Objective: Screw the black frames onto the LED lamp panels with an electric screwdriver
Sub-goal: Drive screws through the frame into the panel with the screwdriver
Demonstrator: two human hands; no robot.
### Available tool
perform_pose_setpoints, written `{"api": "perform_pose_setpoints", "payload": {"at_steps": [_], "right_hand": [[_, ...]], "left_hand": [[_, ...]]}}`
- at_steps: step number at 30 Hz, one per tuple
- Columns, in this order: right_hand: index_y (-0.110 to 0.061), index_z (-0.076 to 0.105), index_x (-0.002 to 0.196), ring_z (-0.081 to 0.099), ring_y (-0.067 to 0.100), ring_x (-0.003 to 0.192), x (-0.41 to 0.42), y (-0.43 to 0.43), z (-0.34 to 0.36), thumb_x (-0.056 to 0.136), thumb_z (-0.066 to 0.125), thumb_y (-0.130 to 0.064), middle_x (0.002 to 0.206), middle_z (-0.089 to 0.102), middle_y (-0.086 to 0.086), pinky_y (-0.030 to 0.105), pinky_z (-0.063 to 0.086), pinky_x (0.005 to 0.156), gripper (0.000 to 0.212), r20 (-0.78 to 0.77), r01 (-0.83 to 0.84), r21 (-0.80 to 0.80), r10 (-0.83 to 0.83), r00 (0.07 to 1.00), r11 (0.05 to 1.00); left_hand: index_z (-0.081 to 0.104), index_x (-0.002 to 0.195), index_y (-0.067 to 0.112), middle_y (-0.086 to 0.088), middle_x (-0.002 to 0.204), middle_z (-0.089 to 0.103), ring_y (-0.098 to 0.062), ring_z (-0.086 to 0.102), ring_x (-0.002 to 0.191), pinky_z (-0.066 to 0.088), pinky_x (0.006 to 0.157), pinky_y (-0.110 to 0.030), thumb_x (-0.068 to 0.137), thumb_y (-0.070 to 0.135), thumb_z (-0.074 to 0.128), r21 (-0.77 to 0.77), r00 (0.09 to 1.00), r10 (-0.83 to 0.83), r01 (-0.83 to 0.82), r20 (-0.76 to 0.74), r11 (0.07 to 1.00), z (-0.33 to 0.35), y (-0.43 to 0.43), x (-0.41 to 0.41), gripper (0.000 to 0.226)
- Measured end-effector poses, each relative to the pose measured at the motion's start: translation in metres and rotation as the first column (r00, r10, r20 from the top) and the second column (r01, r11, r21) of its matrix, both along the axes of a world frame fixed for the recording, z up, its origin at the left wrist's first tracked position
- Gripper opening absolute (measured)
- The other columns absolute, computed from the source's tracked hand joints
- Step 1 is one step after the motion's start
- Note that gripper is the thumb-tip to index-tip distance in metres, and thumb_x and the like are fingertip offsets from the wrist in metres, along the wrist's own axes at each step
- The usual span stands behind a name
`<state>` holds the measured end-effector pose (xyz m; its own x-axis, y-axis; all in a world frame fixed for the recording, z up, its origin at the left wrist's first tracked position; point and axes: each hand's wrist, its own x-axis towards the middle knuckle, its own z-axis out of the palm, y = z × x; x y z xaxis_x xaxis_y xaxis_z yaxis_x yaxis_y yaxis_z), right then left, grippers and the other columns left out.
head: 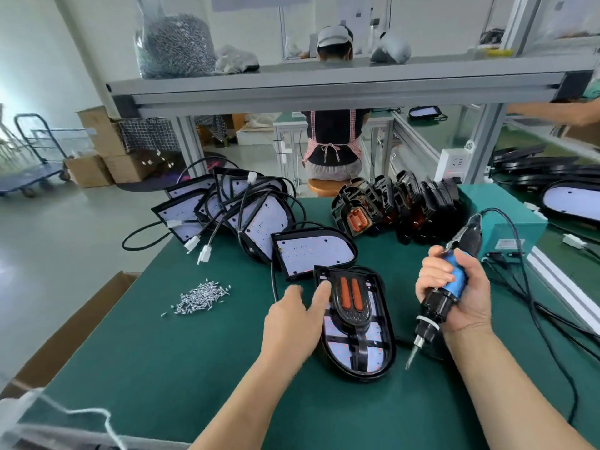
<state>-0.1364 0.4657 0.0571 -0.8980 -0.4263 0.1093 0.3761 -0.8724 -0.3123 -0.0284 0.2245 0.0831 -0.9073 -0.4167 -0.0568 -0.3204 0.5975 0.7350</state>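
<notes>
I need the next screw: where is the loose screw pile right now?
In the head view, the screw pile lies on the green mat, left of the left hand and nearer the person than the stacked LED panels.

1 view, worn on the person's head, wide-angle. It looks forward and down across the green table (168,368): the near edge runs along the bottom of the view and the far edge crosses at mid-height. The left forearm (246,394) and right forearm (506,384) reach in close under the lens. The shelf (324,82) stands beyond the far edge.
</notes>
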Motion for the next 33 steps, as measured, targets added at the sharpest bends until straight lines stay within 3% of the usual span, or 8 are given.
{"api": "perform_pose_setpoints", "payload": {"at_steps": [2,3,6,9,15,25,28,33], "right_hand": [[-0.018,0.056,0.094,0.048,0.001,0.049,0.005,0.000,-0.004,0.066,0.085,-0.020,0.066,0.048,-0.012,0.010,0.042,0.053,0.040,-0.004,-0.007,-0.013,0.006,1.000,1.000],[-0.017,0.056,0.095,0.048,0.001,0.050,0.008,0.000,-0.005,0.068,0.084,-0.019,0.066,0.048,-0.011,0.010,0.042,0.053,0.039,0.002,-0.020,-0.036,0.020,1.000,0.999],[-0.013,0.058,0.098,0.051,0.004,0.051,0.016,0.001,-0.009,0.077,0.077,-0.018,0.067,0.051,-0.007,0.013,0.044,0.054,0.029,0.000,-0.084,-0.104,0.085,0.996,0.991],[-0.010,0.061,0.097,0.051,0.005,0.050,0.020,-0.002,-0.008,0.076,0.078,-0.016,0.066,0.051,-0.005,0.015,0.044,0.052,0.028,-0.005,-0.088,-0.084,0.088,0.996,0.993],[-0.016,0.058,0.093,0.044,0.002,0.045,0.022,-0.011,-0.004,0.055,0.092,-0.023,0.064,0.043,-0.011,0.013,0.040,0.046,0.052,-0.012,0.017,0.125,-0.016,1.000,0.992],[-0.015,0.058,0.092,0.045,0.003,0.045,0.009,-0.017,0.008,0.055,0.095,-0.020,0.062,0.044,-0.008,0.014,0.042,0.046,0.052,-0.027,-0.049,0.172,0.055,0.998,0.984],[-0.013,0.061,0.090,0.045,0.003,0.045,0.007,-0.021,0.015,0.055,0.094,-0.019,0.062,0.045,-0.007,0.015,0.043,0.046,0.049,-0.021,-0.049,0.179,0.053,0.998,0.983],[-0.016,0.056,0.090,0.045,0.002,0.048,0.014,-0.032,0.022,0.085,0.058,-0.027,0.064,0.047,-0.008,0.014,0.043,0.049,0.012,0.079,0.072,0.132,-0.083,0.993,0.989]], "left_hand": [[0.057,0.078,0.019,0.004,0.070,0.060,-0.026,0.056,0.077,0.045,0.071,-0.040,0.098,0.054,0.041,-0.054,0.986,0.095,-0.103,-0.140,0.993,0.005,-0.017,-0.001,0.044],[0.054,0.071,0.017,0.003,0.065,0.057,-0.028,0.053,0.072,0.046,0.069,-0.041,0.099,0.042,0.045,-0.054,0.967,0.151,-0.165,-0.203,0.985,0.005,-0.028,-0.003,0.038],[0.071,0.093,0.017,-0.001,0.094,0.067,-0.024,0.058,0.085,0.044,0.073,-0.034,0.097,0.015,0.053,-0.092,0.921,0.301,-0.332,-0.247,0.939,-0.001,-0.077,-0.012,0.018],[0.073,0.112,0.013,-0.008,0.115,0.061,-0.028,0.054,0.106,0.044,0.086,-0.037,0.097,0.013,0.056,-0.161,0.907,0.389,-0.413,-0.160,0.896,-0.010,-0.123,-0.021,0.022],[0.073,0.105,0.020,-0.008,0.114,0.060,-0.032,0.048,0.117,0.041,0.096,-0.040,0.095,0.032,0.067,-0.383,0.950,0.311,-0.281,0.017,0.880,-0.021,-0.142,-0.037,0.016],[0.072,0.101,0.015,-0.007,0.104,0.063,-0.030,0.051,0.109,0.034,0.096,-0.036,0.098,0.019,0.059,-0.528,0.963,0.265,-0.252,-0.053,0.811,-0.033,-0.142,-0.045,0.015],[0.072,0.100,0.011,-0.009,0.103,0.066,-0.032,0.054,0.101,0.036,0.089,-0.037,0.097,0.020,0.062,-0.427,0.942,0.278,-0.334,-0.189,0.840,-0.031,-0.133,-0.039,0.014],[0.068,0.072,0.028,0.013,0.075,0.068,-0.013,0.060,0.075,0.039,0.064,-0.022,0.088,0.017,0.073,0.112,0.903,0.298,-0.277,-0.310,0.954,-0.015,-0.088,-0.021,0.020]]}}
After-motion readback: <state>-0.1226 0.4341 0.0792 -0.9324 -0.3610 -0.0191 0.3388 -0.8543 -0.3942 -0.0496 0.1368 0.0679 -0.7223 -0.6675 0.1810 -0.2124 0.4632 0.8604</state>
